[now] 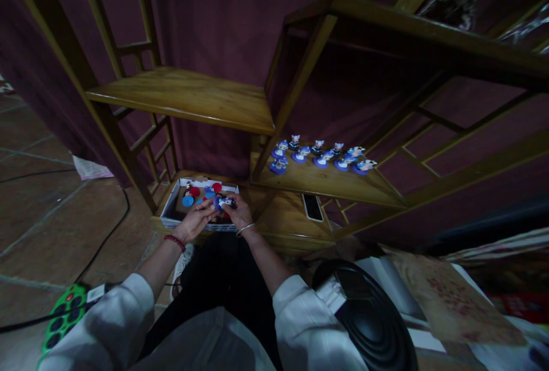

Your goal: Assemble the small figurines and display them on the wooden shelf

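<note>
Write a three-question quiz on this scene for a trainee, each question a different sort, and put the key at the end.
1. Multiple choice: on which side does the person wear the red bracelet?
A) Right
B) Left
C) Both

2. True or false: the phone lies outside the box.

3. Fill in the blank: the left hand and the right hand are together on a small purple and white ____.

Key:
1. B
2. True
3. figurine
</note>
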A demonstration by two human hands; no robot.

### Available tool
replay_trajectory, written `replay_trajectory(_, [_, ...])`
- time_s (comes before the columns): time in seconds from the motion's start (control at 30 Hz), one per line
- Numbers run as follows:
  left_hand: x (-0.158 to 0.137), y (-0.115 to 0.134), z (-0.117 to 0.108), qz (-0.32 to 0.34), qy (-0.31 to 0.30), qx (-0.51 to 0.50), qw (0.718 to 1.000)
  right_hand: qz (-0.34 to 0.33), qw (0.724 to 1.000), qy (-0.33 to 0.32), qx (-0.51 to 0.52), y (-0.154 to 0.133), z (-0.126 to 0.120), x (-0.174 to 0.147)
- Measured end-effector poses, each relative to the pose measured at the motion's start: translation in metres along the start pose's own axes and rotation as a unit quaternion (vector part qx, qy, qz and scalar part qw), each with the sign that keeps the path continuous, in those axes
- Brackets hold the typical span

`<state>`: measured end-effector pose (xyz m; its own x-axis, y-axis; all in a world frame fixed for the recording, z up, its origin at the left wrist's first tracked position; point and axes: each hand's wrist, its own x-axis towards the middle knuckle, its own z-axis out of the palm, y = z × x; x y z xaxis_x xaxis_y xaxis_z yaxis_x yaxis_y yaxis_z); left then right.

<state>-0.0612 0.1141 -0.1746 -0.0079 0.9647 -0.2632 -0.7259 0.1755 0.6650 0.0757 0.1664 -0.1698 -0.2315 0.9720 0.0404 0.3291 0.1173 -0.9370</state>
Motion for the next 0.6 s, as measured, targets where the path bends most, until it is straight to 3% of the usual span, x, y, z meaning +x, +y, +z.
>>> replay_trajectory(0.6, [0.000, -0.001, -0.004, 0.002, -0.016, -0.023, 1.000, -0.003, 1.000, 0.016, -0.024, -0.015, 0.000, -0.005])
